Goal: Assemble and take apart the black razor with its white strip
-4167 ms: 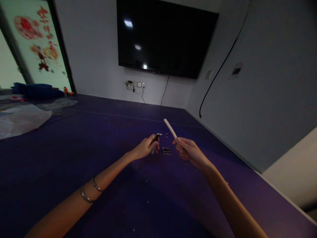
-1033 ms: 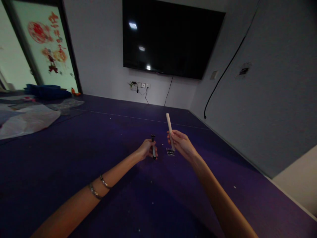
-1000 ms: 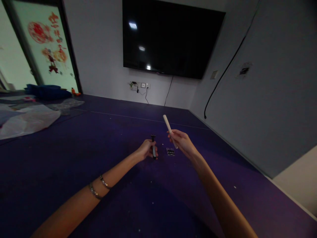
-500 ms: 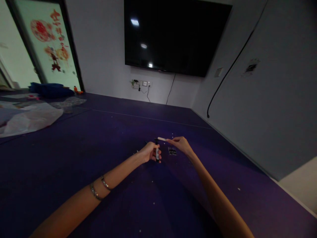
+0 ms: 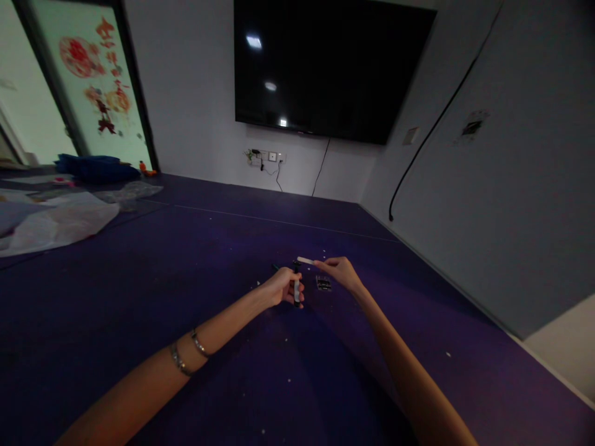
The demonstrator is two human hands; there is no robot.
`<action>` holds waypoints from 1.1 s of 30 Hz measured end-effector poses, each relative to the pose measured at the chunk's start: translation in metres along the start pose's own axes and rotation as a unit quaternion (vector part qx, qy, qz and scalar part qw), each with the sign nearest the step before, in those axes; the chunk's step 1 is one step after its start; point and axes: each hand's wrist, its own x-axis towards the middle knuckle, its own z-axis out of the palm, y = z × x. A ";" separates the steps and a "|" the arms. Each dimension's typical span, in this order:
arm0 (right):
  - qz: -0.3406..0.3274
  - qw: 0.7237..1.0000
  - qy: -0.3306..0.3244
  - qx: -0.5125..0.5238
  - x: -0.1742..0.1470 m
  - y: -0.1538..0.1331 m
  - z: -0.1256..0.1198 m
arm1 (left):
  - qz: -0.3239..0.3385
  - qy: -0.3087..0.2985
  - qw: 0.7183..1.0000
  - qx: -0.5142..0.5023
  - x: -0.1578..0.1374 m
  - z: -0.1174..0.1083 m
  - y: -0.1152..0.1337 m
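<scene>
My left hand (image 5: 284, 287) is closed around a slim black-and-silver handle (image 5: 296, 291), held upright. A small dark head tops it, razor-like in outline, though the dim light hides its exact kind. Between thumb and fingers, my right hand (image 5: 339, 270) pinches a flat pale stick (image 5: 305, 261). That stick points left, its tip at the dark head; whether the two touch I cannot tell. Just right of the handle, a small black piece in what looks like clear packaging (image 5: 323, 284) lies on the floor.
Small white scraps (image 5: 449, 354) dot the purple floor (image 5: 209, 396). A thin dark item (image 5: 275, 267) lies behind my left hand. Plastic bags (image 5: 69, 220) and blue cloth (image 5: 95, 168) are at the far left. A television (image 5: 325, 68) hangs on the wall, and a black cable (image 5: 432, 127) runs down at right.
The upright handle and its dark head have shifted slightly right and turned a little, showing more of the head. Both hands keep their grips, with the pale stick almost unmoved.
</scene>
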 end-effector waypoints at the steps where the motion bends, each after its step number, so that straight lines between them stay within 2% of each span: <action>1: -0.004 1.000 -0.011 0.007 0.000 -0.001 0.000 | 0.000 0.002 1.000 0.000 0.000 0.000 0.000; 3: -0.008 1.000 -0.012 -0.001 0.000 -0.001 0.001 | -0.006 0.006 1.000 -0.002 0.001 0.000 -0.001; 6: -0.007 0.999 0.026 -0.042 0.000 -0.002 0.001 | -0.018 0.010 1.000 0.000 0.003 -0.002 -0.002; 14: -0.020 0.996 0.042 -0.075 -0.001 -0.005 0.000 | -0.011 0.000 1.000 0.011 0.003 -0.001 -0.003; 18: -0.022 0.997 0.020 -0.069 -0.001 -0.004 0.001 | -0.001 0.000 1.000 0.012 0.005 -0.001 -0.005; 22: -0.022 0.996 0.038 -0.082 0.000 -0.007 0.001 | -0.007 -0.007 1.000 0.016 0.007 -0.003 -0.007; 26: -0.024 0.996 0.015 -0.080 0.000 -0.012 0.000 | -0.008 -0.003 1.000 0.023 0.007 -0.003 -0.008; 30: -0.017 0.994 0.040 -0.104 0.000 -0.014 0.000 | -0.008 0.001 1.000 0.024 0.007 -0.003 -0.008; 33: -0.015 0.996 0.014 -0.087 0.000 -0.012 0.001 | -0.007 -0.003 1.000 0.025 0.008 -0.003 -0.009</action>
